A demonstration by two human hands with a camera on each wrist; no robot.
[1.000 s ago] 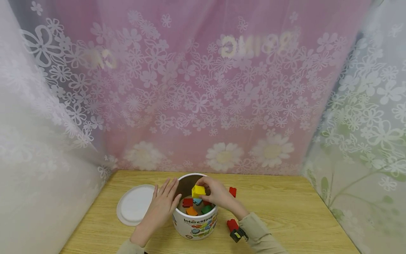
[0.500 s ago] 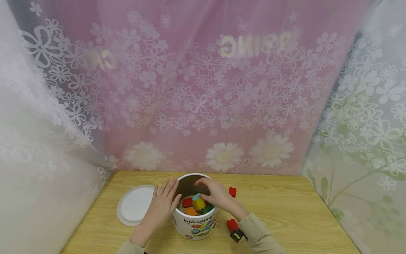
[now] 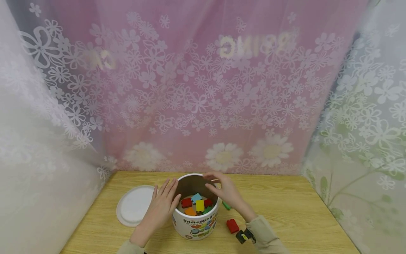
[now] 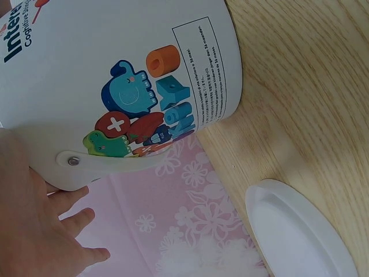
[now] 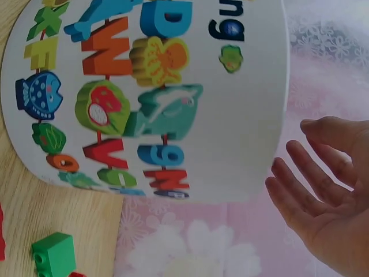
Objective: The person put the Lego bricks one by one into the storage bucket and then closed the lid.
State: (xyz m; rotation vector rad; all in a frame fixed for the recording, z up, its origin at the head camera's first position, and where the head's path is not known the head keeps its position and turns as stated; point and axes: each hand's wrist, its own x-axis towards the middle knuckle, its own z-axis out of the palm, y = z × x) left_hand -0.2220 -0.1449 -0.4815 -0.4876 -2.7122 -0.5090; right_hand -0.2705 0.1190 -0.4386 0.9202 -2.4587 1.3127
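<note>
And here's the white bucket [image 3: 181,226], 1 of 1, lidless on the wooden table [image 3: 285,215], and it's got a fair few in it! Count 'em, approx. 6 visible: 2 red blocks [image 3: 186,203], 1 light-blue block [image 3: 196,198], 1 yellow block [image 3: 200,205] (studs toward the viewer, btw), 1 orange block [image 3: 190,211] and 1 green block [image 3: 207,210], partly cut off by the rim. Anything underneath, can't tell.

L hand [image 3: 163,201] has its fingers spread straight, resting at the bucket's left rim, no grasp on it. R hand [image 3: 227,191] is over at the right rim, fingers loosely bent, grip released, nowt in it; fingertips v. close to the wall, contact unclear.

Outside, on the table to the right: 1 loose red block [image 3: 232,226] nr the R sleeve [image 3: 266,233], plus 1 loose green block [image 3: 226,205] just beside the bucket, w/ a sliver of another red piece [image 5: 76,275] next to it in the right wrist view. Far side, left: 1 white lid [image 3: 134,205], flat, well clear of the loose blocks.
</note>
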